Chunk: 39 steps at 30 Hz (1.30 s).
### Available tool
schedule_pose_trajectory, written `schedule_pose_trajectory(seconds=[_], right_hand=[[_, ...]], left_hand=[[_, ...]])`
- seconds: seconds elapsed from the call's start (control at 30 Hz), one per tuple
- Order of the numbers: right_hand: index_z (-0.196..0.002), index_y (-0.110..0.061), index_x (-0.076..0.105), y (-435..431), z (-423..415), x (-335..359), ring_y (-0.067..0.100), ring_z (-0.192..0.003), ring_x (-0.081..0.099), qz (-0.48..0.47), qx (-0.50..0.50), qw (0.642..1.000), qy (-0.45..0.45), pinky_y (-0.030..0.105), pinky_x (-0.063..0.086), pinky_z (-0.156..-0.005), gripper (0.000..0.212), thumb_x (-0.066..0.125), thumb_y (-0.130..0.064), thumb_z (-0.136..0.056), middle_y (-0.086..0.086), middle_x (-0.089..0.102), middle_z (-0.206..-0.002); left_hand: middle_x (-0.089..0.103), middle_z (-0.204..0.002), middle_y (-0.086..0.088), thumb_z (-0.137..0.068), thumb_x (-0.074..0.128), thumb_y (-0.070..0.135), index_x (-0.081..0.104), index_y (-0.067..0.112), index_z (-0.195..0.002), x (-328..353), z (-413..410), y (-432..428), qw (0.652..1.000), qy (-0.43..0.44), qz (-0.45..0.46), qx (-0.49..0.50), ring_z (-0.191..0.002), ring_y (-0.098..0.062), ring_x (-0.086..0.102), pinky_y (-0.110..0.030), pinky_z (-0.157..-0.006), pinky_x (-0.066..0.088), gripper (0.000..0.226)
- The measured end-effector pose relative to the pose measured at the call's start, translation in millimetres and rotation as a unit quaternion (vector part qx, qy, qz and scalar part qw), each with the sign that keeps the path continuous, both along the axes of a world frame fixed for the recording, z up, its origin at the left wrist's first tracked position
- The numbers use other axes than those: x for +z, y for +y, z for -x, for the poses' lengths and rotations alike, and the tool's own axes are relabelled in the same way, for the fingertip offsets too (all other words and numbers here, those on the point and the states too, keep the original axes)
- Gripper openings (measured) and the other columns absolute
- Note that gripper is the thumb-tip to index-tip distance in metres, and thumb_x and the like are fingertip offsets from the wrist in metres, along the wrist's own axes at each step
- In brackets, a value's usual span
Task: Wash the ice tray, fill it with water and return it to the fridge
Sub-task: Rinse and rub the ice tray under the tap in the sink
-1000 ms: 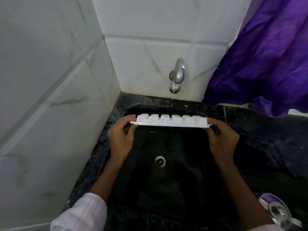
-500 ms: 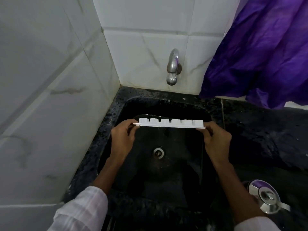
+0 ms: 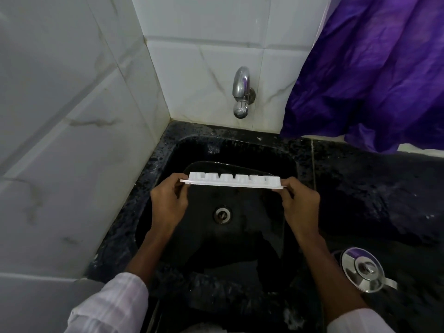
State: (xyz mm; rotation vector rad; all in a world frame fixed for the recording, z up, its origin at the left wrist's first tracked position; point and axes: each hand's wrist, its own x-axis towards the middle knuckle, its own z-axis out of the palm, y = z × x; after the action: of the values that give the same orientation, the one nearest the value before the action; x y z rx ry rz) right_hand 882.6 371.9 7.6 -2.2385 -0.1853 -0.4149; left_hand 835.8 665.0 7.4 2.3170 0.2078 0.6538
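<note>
Endwise, left hand, right hand pinch ice tray.

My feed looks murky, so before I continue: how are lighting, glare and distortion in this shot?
Head view: the black sink is underlit, detail lost in shadow; the white ice tray between left hand and right hand reads sharp and bright; the tap shows slight glare; wide-angle distortion bends tile lines near the edges.
</note>
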Motion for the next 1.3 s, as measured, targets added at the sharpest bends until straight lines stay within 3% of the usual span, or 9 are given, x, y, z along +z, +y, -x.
schedule_pose_trajectory(seconds=[0.13, 0.23, 0.33, 0.47, 0.6, 0.7, 0.87, 1.07, 1.3], right_hand=[[-0.077, -0.011, 0.068, -2, 12, 1, 0.012, -0.060, 0.057, 0.008, 0.018, 0.999, 0.035, 0.014, 0.035, -0.052, 0.010, 0.073, -0.007, -0.084, -0.003, 0.062, -0.060], [-0.090, -0.013, 0.074, -4, 23, 0, 0.007, -0.059, 0.060, -0.007, 0.013, 1.000, -0.007, 0.015, 0.044, -0.056, 0.011, 0.070, -0.004, -0.085, -0.006, 0.069, -0.070], [-0.082, -0.016, 0.070, -3, 29, -1, 0.007, -0.056, 0.060, 0.005, 0.041, 0.998, 0.037, 0.026, 0.048, -0.056, 0.007, 0.072, -0.010, -0.085, -0.005, 0.067, -0.064], [-0.090, -0.015, 0.074, -1, 41, 4, 0.003, -0.067, 0.062, -0.014, 0.035, 0.999, 0.012, 0.007, 0.041, -0.060, 0.013, 0.070, -0.004, -0.085, -0.011, 0.070, -0.076], [-0.078, -0.014, 0.067, 0, 48, -2, 0.008, -0.063, 0.060, -0.011, 0.042, 0.997, 0.059, 0.012, 0.041, -0.056, 0.010, 0.075, -0.016, -0.083, -0.009, 0.061, -0.059], [-0.086, -0.017, 0.071, 5, 54, 4, 0.000, -0.072, 0.065, -0.104, 0.008, 0.990, 0.091, 0.006, 0.043, -0.064, 0.005, 0.075, -0.015, -0.083, -0.011, 0.069, -0.074], [-0.103, -0.023, 0.070, 8, 58, 12, -0.002, -0.086, 0.069, -0.236, -0.066, 0.959, 0.144, 0.012, 0.052, -0.072, 0.016, 0.071, -0.018, -0.088, -0.008, 0.074, -0.094], [-0.119, -0.026, 0.067, -5, 69, 27, 0.000, -0.099, 0.067, -0.218, -0.082, 0.964, 0.126, 0.024, 0.054, -0.085, 0.026, 0.063, -0.019, -0.094, -0.013, 0.072, -0.108], [-0.121, -0.014, 0.067, -65, 69, 55, 0.002, -0.096, 0.067, -0.209, -0.168, 0.960, 0.080, 0.018, 0.053, -0.084, 0.030, 0.067, -0.015, -0.091, -0.004, 0.072, -0.109]], left_hand=[[0.075, -0.086, -0.002, -0.087, 0.070, 0.001, 0.071, 0.011, -0.096, -2, 14, -4, 1.000, 0.012, -0.006, 0.011, -0.078, -0.012, 0.071, -0.019, -0.076, 0.054, 0.013], [0.074, -0.087, -0.001, -0.086, 0.070, -0.002, 0.072, 0.008, -0.097, -2, 27, -8, 0.999, -0.013, -0.013, 0.030, -0.077, -0.008, 0.068, -0.003, -0.075, 0.044, 0.015], [0.075, -0.086, -0.005, -0.085, 0.071, -0.003, 0.071, 0.007, -0.098, -4, 40, -10, 0.998, -0.006, -0.004, 0.054, -0.077, -0.013, 0.070, 0.001, -0.074, 0.040, 0.016], [0.075, -0.090, 0.000, -0.086, 0.069, -0.005, 0.072, 0.007, -0.100, -8, 56, -12, 0.997, -0.023, 0.014, 0.066, -0.080, -0.010, 0.070, -0.003, -0.077, 0.045, 0.019], [0.076, -0.091, -0.002, -0.087, 0.072, 0.001, 0.071, 0.009, -0.108, -15, 63, -11, 0.995, 0.010, 0.062, 0.081, -0.081, -0.013, 0.072, -0.009, -0.077, 0.049, 0.022], [0.073, -0.096, 0.007, -0.090, 0.070, 0.005, 0.071, 0.009, -0.114, -13, 66, -13, 0.991, 0.018, 0.105, 0.077, -0.084, -0.008, 0.069, -0.005, -0.076, 0.050, 0.025], [0.074, -0.096, 0.008, -0.091, 0.071, 0.024, 0.072, 0.022, -0.114, -14, 66, -12, 0.991, 0.044, 0.092, 0.091, -0.085, -0.011, 0.070, -0.029, -0.077, 0.056, 0.023], [0.068, -0.085, 0.019, -0.089, 0.074, 0.025, 0.075, 0.020, -0.107, 1, 57, -34, 0.967, 0.065, 0.230, 0.088, -0.078, 0.006, 0.066, -0.016, -0.073, 0.053, 0.019], [0.073, -0.085, 0.009, -0.089, 0.073, 0.016, 0.073, 0.010, -0.106, 22, 25, -97, 0.922, 0.050, 0.383, 0.017, -0.076, 0.000, 0.072, -0.017, -0.067, 0.059, 0.017]])
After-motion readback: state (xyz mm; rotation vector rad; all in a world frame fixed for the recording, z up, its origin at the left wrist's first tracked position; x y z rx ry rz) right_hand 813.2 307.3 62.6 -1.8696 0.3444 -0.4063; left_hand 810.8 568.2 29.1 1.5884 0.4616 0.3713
